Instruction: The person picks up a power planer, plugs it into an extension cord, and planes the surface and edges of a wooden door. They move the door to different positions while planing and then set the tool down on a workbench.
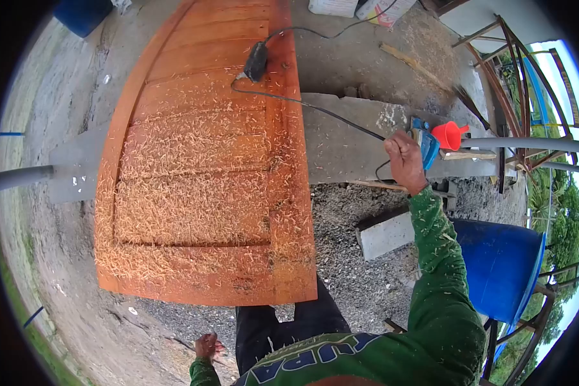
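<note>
My right hand [406,161] curls closed on the blue power tool [430,148], right of the wooden panel [238,293] stretching lengthwise away from me; my left hand [208,347], loosely open and empty, is farther from the tool.

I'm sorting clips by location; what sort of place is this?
Probably an open-air woodworking spot: a wooden door panel covered in shavings, a corded power tool at the right hand, and trees beyond the concrete.

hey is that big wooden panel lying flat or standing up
Lying flat: the wooden panel stretches out ahead of the person, and loose shavings rest thickly across its near part.
</note>
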`<move>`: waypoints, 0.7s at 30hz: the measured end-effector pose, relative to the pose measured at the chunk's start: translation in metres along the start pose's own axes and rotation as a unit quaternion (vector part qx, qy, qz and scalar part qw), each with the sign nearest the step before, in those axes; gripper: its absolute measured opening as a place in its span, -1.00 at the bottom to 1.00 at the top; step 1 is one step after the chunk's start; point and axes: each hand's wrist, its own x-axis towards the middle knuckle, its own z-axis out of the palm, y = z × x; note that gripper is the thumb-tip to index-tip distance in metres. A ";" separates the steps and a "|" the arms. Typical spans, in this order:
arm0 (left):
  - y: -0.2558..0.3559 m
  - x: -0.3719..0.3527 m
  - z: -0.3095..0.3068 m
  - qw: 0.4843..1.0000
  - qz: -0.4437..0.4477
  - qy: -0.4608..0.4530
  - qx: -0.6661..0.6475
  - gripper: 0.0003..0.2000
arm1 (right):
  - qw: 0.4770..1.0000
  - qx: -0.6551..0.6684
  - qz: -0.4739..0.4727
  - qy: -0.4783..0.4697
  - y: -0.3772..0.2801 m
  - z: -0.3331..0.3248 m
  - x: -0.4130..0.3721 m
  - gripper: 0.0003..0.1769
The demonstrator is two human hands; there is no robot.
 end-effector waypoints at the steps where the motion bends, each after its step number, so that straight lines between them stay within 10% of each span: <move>1: 0.001 0.003 -0.005 1.000 0.006 -0.005 0.006 -0.65 | 1.000 -0.004 0.016 0.007 -0.015 -0.025 -0.008 -0.70; 11: 0.027 0.001 -0.033 0.998 0.019 -0.021 0.048 -0.70 | 0.993 -0.064 0.078 0.060 -0.126 -0.160 -0.129 -0.67; 21: 0.013 0.002 -0.064 0.997 0.005 -0.029 0.065 -0.53 | 0.919 -0.182 0.336 0.093 -0.090 -0.218 -0.347 -0.68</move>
